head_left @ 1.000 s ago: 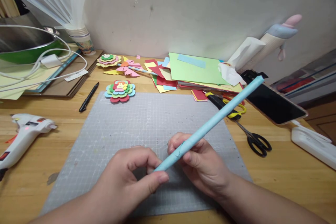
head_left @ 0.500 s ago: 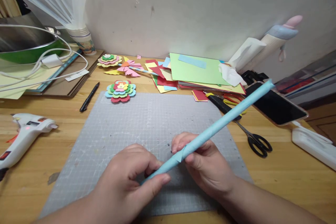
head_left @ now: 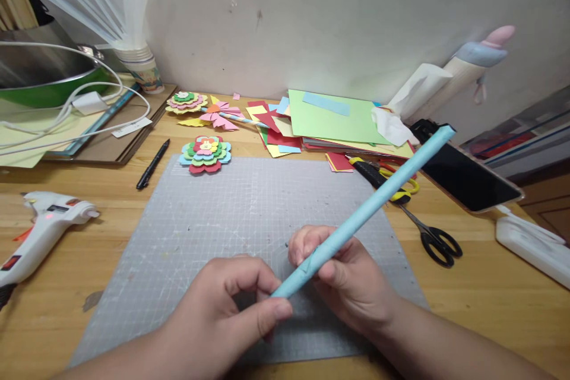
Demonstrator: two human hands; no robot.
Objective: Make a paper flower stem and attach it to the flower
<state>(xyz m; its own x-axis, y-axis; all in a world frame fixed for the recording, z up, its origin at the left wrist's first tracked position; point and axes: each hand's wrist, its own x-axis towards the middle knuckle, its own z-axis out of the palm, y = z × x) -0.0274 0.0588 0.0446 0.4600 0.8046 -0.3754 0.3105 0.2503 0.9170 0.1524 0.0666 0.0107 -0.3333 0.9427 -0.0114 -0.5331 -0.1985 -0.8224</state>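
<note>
From my remote station I had the pale blue paper tube [head_left: 371, 211] held up over the near and middle part of the grey cutting mat [head_left: 214, 208], slanting from its near left end up toward the far right. The left hand [head_left: 236, 294] had its fingers closed on the tube's near left end, thumb on the near side and index finger behind. The right hand [head_left: 350, 279] gripped the tube a little farther along, thumb and fingers around its lower half, just beside a small pointed flap of paper [head_left: 306, 265] on the tube. The far end of the tube overlapped the phone [head_left: 472, 181] in my view. On the right I saw the black-handled scissors [head_left: 440, 245] lying on the wooden surface [head_left: 481, 309], near a black-and-yellow tool [head_left: 371, 178]. A layered paper flower [head_left: 205, 154] sat at the mat's far left corner, with a black pen [head_left: 153, 164] to its left and a white glue gun [head_left: 53, 225] nearer, at the left side. Along the far side I could make out a pink paper flower [head_left: 222, 116] and a light green sheet [head_left: 333, 122] on a stack of paper.
</note>
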